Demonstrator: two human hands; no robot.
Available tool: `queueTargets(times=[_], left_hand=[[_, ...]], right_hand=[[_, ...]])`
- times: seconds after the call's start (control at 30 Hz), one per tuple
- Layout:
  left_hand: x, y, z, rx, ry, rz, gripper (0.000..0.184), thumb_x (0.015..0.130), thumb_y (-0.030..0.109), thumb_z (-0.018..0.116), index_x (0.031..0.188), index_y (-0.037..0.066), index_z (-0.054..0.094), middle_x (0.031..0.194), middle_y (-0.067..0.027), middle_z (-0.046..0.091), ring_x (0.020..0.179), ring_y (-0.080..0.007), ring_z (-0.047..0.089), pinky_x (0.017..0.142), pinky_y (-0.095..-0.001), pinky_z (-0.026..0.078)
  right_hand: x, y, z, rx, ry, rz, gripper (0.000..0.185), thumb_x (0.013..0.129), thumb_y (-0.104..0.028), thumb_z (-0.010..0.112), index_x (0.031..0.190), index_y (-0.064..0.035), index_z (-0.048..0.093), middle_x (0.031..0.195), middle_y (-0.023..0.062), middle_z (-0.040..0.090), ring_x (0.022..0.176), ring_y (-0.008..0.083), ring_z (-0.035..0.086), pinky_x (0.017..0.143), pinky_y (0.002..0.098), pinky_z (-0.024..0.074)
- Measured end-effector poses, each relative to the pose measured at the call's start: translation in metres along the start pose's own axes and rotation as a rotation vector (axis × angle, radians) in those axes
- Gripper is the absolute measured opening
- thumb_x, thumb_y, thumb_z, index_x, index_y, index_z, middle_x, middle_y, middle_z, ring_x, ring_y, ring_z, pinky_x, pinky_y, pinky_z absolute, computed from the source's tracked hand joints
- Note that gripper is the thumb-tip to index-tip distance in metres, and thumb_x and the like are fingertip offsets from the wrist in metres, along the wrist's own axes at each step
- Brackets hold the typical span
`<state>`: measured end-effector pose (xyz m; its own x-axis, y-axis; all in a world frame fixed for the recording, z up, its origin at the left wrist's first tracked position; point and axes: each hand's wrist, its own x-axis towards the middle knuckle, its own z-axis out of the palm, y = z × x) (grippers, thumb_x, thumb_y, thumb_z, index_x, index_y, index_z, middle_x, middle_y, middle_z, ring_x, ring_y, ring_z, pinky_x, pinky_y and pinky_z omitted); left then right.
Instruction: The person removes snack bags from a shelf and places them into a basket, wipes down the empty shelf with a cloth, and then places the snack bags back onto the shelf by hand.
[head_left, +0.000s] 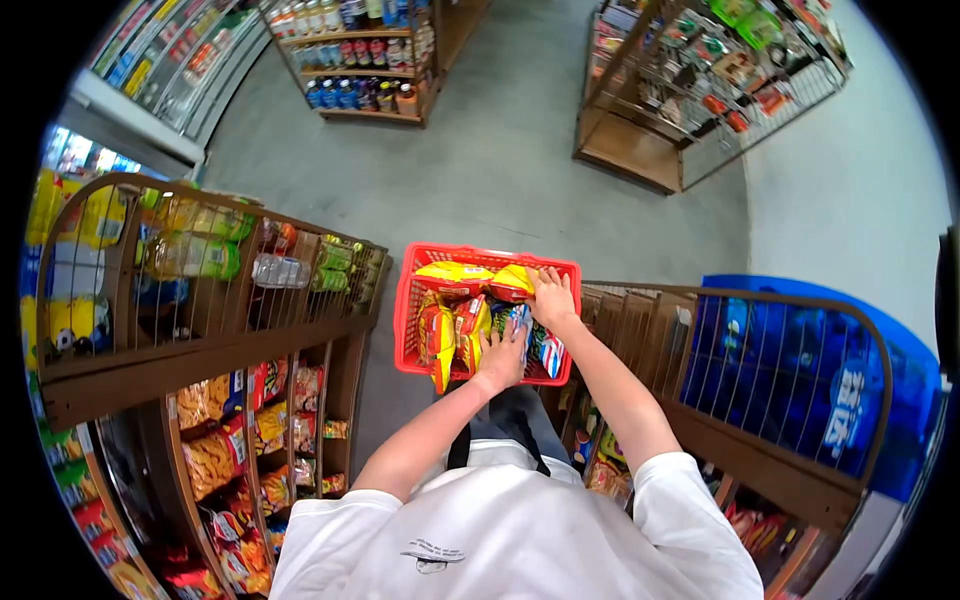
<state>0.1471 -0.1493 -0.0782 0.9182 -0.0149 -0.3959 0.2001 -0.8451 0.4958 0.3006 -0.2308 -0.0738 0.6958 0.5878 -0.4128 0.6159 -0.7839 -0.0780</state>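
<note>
A red shopping basket in front of me holds several snack bags. My left hand rests over the bags in the front half, fingers spread, touching a blue bag. At the back right corner, my right hand has its fingers bent round the end of a yellow and red snack bag. Another yellow bag lies along the back wall. Red and yellow bags stand upright at the left and middle. A blue and white bag sits at the front right, partly under my right wrist.
A wire-sided shelf with bottles and snack bags stands close on the left. On the right is another shelf beside blue wrapped packs. Grey floor stretches ahead to a drinks shelf and a display rack.
</note>
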Motion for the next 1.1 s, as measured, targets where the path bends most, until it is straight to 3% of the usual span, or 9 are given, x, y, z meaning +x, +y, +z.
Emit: queueTargets(times=[0.1, 0.23, 0.33, 0.47, 0.57, 0.7, 0.93, 0.97, 1.1], left_hand=[[0.001, -0.002, -0.002, 0.011, -0.01, 0.015, 0.079, 0.078, 0.027, 0.066, 0.146, 0.01, 0.03, 0.15, -0.0229, 0.027, 0.127, -0.047, 0.039, 0.107, -0.0665, 0.019], [0.006, -0.003, 0.001, -0.11, -0.028, 0.042, 0.088, 0.077, 0.031, 0.067, 0.149, 0.01, 0.021, 0.15, -0.0293, 0.021, 0.131, -0.0481, 0.035, 0.107, -0.0708, 0.012], [0.009, -0.003, 0.005, -0.165, -0.022, 0.063, 0.089, 0.078, 0.034, 0.071, 0.149, 0.014, 0.021, 0.15, -0.0309, 0.02, 0.135, -0.0473, 0.03, 0.108, -0.0687, 0.014], [-0.009, 0.008, -0.008, -0.183, -0.007, 0.149, 0.069, 0.082, 0.03, 0.067, 0.14, 0.007, 0.039, 0.146, -0.032, 0.028, 0.133, -0.0477, 0.031, 0.108, -0.0624, 0.023], [-0.033, 0.014, -0.001, -0.286, 0.15, 0.547, 0.036, 0.088, 0.018, 0.061, 0.12, 0.002, 0.055, 0.131, -0.0293, 0.046, 0.123, -0.0445, 0.044, 0.105, -0.0452, 0.038], [-0.083, 0.036, 0.005, -0.34, -0.038, 0.68, 0.023, 0.089, 0.017, 0.06, 0.105, 0.0, 0.062, 0.121, -0.0243, 0.053, 0.116, -0.0401, 0.051, 0.1, -0.0421, 0.041], [-0.18, 0.036, 0.051, -0.217, -0.228, 0.883, 0.019, 0.089, 0.016, 0.06, 0.097, -0.001, 0.065, 0.115, -0.0234, 0.057, 0.109, -0.0381, 0.056, 0.096, -0.041, 0.044], [-0.195, 0.034, 0.056, -0.208, -0.255, 0.936, 0.019, 0.089, 0.015, 0.061, 0.096, -0.001, 0.065, 0.111, -0.023, 0.059, 0.106, -0.0384, 0.057, 0.094, -0.0408, 0.046], [-0.25, 0.017, 0.074, -0.152, -0.455, 0.927, 0.019, 0.089, 0.016, 0.061, 0.092, -0.002, 0.066, 0.094, -0.0197, 0.064, 0.093, -0.0359, 0.063, 0.081, -0.041, 0.05]], right_hand=[[-0.041, 0.003, 0.002, 0.454, 0.597, 0.083, 0.035, 0.087, -0.007, 0.058, 0.122, -0.0035, 0.055, 0.121, 0.0205, 0.06, 0.125, 0.0384, 0.048, 0.11, 0.0502, 0.0299], [-0.129, 0.001, 0.023, 0.629, 0.784, 0.281, 0.018, 0.088, -0.003, 0.051, 0.101, -0.0001, 0.063, 0.105, 0.0231, 0.064, 0.115, 0.0406, 0.054, 0.109, 0.0505, 0.032], [-0.207, -0.015, 0.053, 0.644, 0.833, 0.514, 0.017, 0.09, -0.006, 0.052, 0.101, -0.0017, 0.064, 0.105, 0.0222, 0.065, 0.111, 0.0377, 0.058, 0.103, 0.0463, 0.0402], [-0.292, -0.046, 0.065, 0.839, 0.832, 0.802, 0.017, 0.092, -0.011, 0.053, 0.104, -0.0045, 0.063, 0.096, 0.018, 0.068, 0.098, 0.0345, 0.064, 0.088, 0.0415, 0.0495], [-0.339, -0.065, 0.078, 0.916, 0.915, 0.993, 0.018, 0.095, -0.015, 0.052, 0.108, -0.0078, 0.062, 0.077, 0.012, 0.07, 0.076, 0.0312, 0.07, 0.069, 0.0386, 0.0543], [-0.395, -0.1, 0.101, 1.057, 1.135, 1.085, 0.016, 0.096, -0.015, 0.052, 0.107, -0.0075, 0.062, 0.075, 0.0126, 0.07, 0.073, 0.0203, 0.071, 0.064, 0.0312, 0.0544], [-0.5, -0.195, 0.181, 1.168, 1.357, 1.38, 0.017, 0.098, -0.015, 0.052, 0.108, -0.0068, 0.062, 0.073, 0.0115, 0.07, 0.071, 0.0164, 0.07, 0.064, 0.0278, 0.052], [-0.511, -0.208, 0.194, 1.179, 1.391, 1.382, 0.017, 0.098, -0.013, 0.051, 0.109, -0.0042, 0.061, 0.075, 0.0098, 0.07, 0.069, 0.0117, 0.067, 0.062, 0.0257, 0.0498], [-0.544, -0.26, 0.22, 1.234, 1.463, 1.506, 0.018, 0.099, -0.014, 0.05, 0.109, -0.0042, 0.061, 0.074, 0.0094, 0.07, 0.07, 0.0122, 0.067, 0.062, 0.0253, 0.0493]])
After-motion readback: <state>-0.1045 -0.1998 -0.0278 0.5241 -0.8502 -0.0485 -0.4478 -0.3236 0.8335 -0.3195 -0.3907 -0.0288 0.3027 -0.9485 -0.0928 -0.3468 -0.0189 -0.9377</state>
